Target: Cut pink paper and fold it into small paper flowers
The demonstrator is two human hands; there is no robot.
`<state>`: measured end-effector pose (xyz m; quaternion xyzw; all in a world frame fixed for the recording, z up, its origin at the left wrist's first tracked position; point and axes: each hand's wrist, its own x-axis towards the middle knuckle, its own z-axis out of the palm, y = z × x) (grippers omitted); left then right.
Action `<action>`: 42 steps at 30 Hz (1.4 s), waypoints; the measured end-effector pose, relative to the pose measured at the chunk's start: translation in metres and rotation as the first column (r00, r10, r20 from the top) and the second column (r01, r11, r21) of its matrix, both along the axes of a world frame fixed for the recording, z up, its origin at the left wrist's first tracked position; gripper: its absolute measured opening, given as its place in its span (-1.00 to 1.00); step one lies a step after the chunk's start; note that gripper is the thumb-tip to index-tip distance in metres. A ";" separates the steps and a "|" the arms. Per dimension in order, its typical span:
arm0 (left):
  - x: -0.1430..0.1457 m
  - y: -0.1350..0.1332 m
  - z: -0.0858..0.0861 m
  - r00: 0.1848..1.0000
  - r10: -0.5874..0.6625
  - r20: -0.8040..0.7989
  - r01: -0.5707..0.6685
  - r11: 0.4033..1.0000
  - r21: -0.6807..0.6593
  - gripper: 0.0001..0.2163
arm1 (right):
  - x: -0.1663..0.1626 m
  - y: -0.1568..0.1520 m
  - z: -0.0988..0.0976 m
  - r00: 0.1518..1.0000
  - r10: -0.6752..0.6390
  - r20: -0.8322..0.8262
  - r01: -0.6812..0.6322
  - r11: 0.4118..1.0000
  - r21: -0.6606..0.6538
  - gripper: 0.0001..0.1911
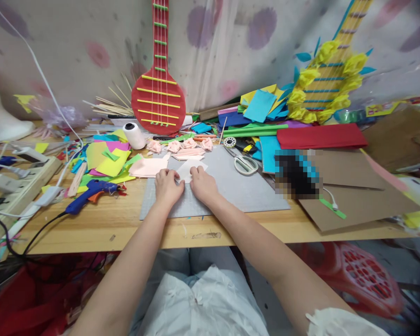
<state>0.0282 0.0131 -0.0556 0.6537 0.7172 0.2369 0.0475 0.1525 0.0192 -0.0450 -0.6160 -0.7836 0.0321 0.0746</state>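
Note:
Both my hands rest on a grey cutting mat (238, 186) at the table's front edge. My left hand (168, 186) and my right hand (203, 184) are side by side, fingers curled and pinching a pale pink sheet of paper (192, 169) that lies on the mat. More pale pink sheets (147, 166) lie just left of it. Small pink paper roses (182, 145) sit in a row behind the mat.
A blue glue gun (91, 192) lies left of the mat, scissors (243, 163) to its right. Coloured paper scraps (108, 161), a white thread spool (134, 135), a red paper guitar (158, 93), a red sheet (322, 136) and brown cardboard (357, 186) crowd the table.

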 end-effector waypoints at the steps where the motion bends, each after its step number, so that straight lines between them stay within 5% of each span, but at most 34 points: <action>1: 0.000 0.000 0.000 1.000 0.002 0.000 -0.002 1.000 0.000 -0.85 | 0.000 0.000 0.000 1.000 -0.004 -0.003 0.004 1.000 -0.005 -0.76; 23: -0.006 0.002 -0.004 0.998 -0.060 0.016 0.060 0.998 -0.004 -0.84 | 0.002 0.001 -0.007 0.998 0.038 -0.048 -0.036 0.999 0.038 -0.73; 29: -0.015 0.009 -0.007 0.968 -0.129 0.216 0.116 0.991 0.073 -0.68 | 0.007 0.001 -0.009 0.986 0.054 -0.160 -0.051 0.998 0.027 -0.71; 35: -0.026 0.018 0.000 0.871 -0.350 0.344 0.362 0.932 0.033 -0.56 | 0.023 0.011 -0.016 0.844 0.045 -0.535 -0.053 0.999 -0.001 -0.62; 42: -0.031 0.019 0.015 0.896 -0.443 0.042 0.444 0.896 -0.023 -0.68 | 0.029 0.022 -0.022 0.680 -0.009 -0.733 -0.023 0.999 -0.033 -0.64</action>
